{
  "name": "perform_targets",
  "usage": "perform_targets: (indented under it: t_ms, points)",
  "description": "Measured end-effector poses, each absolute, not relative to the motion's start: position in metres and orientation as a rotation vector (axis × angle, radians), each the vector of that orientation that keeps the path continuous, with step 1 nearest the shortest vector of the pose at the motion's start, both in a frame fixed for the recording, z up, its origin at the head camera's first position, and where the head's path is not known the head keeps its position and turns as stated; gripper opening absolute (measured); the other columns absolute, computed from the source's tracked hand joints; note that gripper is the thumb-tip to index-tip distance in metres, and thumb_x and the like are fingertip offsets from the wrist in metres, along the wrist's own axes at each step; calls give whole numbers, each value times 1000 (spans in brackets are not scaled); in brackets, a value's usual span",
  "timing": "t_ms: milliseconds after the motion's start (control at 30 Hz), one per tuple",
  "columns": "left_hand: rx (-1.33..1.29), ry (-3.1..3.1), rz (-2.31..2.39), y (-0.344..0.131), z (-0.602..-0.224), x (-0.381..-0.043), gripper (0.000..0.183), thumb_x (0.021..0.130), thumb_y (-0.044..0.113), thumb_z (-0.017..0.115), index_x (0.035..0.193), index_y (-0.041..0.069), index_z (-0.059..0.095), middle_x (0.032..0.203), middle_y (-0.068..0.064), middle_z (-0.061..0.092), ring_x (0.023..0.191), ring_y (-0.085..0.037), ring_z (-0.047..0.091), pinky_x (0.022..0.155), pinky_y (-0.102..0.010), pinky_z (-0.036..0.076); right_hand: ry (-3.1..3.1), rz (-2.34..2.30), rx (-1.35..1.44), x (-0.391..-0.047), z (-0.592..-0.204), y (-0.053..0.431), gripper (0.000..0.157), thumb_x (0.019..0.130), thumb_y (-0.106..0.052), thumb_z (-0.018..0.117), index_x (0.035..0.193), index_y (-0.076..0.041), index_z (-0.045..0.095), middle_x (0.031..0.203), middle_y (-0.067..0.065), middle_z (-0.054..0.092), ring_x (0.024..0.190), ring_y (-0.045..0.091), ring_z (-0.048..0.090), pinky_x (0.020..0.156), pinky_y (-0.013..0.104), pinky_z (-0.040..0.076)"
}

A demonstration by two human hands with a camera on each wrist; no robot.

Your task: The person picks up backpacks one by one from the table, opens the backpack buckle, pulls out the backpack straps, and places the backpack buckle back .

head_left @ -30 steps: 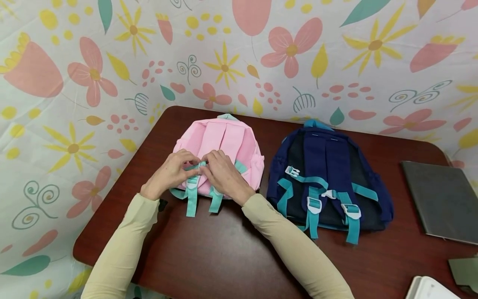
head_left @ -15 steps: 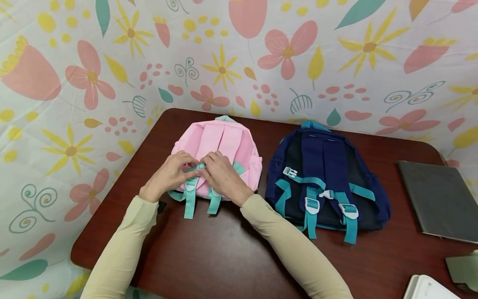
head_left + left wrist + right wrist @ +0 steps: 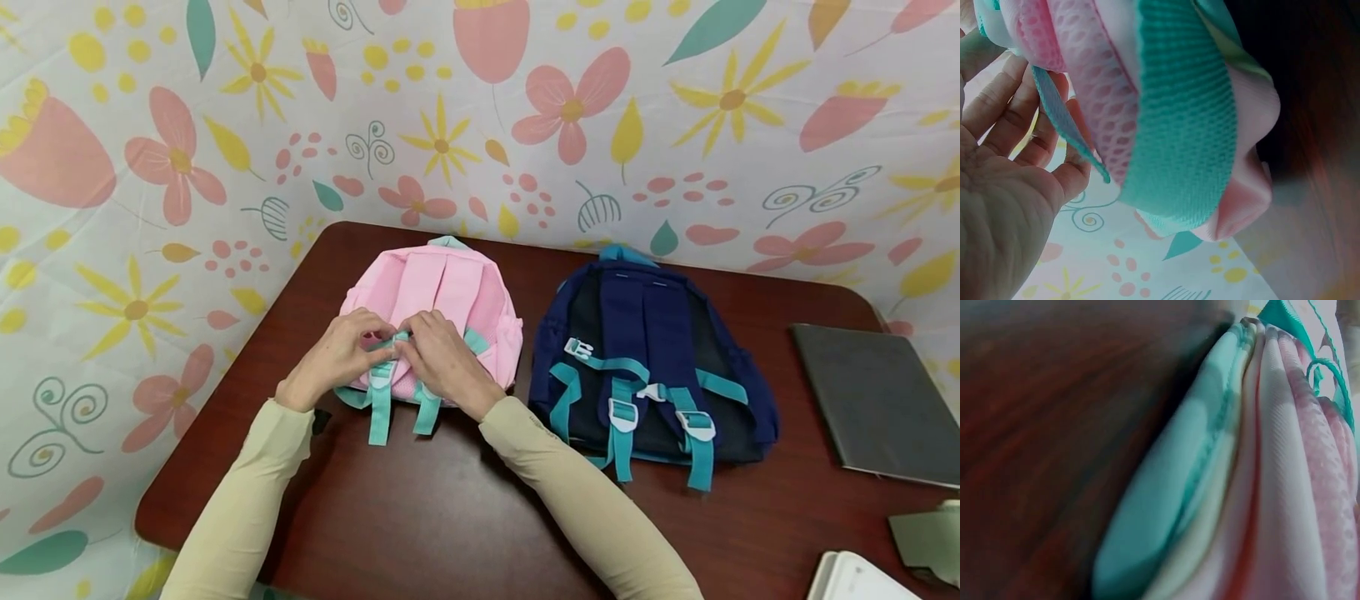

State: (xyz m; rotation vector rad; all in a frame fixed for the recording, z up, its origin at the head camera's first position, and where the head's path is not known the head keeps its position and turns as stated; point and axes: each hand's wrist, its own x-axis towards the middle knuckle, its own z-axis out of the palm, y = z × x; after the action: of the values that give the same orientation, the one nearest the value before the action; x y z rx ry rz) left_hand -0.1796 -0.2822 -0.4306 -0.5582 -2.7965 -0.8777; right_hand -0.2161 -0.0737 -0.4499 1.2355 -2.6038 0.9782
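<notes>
A small pink backpack [image 3: 491, 304] lies back-side up on the table, its straps showing. Over its lower left part, my left hand [image 3: 330, 354] and right hand [image 3: 446, 358] meet, fingertips almost touching. Both pinch a short teal strap [image 3: 384, 343] between thumb and fingers; whatever sits between the fingertips is too small to make out. Two teal strap ends hang below, one through a pale buckle [image 3: 381, 377]. In the left wrist view, the left fingers curl by a narrow teal strap [image 3: 1063, 122], near wide teal webbing [image 3: 1185, 119]. The right wrist view shows the bag's edge, with no hand visible.
A navy backpack [image 3: 663, 333] with teal straps and white buckles lies to the right. Beyond it are a dark flat notebook-like item [image 3: 873, 400], a white object [image 3: 862, 579] and a grey-green item [image 3: 930, 537]. A flower-printed cloth [image 3: 420, 100] borders the table behind and left.
The head view has shifted slightly, so the scene sits a little lower and to the left. Both hands stay at the same strap, with only slight finger movement.
</notes>
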Motion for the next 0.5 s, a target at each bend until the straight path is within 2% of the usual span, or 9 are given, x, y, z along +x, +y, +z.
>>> perform_targets:
  t_ms: [233,333,500]
  points:
    - [-584,-2784,-797,-282,-431,-178,20,87,5,91,103,-1,81,99,-14,79,95,-30,70,86,-48,63,-2585,728,1274,-214,-442,-73,31,109,-31,70,127,-6,74,123,9,73,117,30,64,99,45,56]
    - [-584,-2787,-806,-281,-430,-178,19,87,2,90,104,-1,81,100,-15,79,96,-30,70,86,-48,63,-2576,706,1279,-214,-443,-72,27,109,-29,68,124,-8,76,121,9,73,116,29,64,97,44,56]
    - [-596,-2772,-831,-282,-430,-180,20,87,1,89,106,-2,81,100,-16,80,97,-31,71,87,-49,62,-2535,864,1273,-216,-447,-72,23,108,-22,69,121,-3,75,119,11,74,116,31,66,102,45,56]
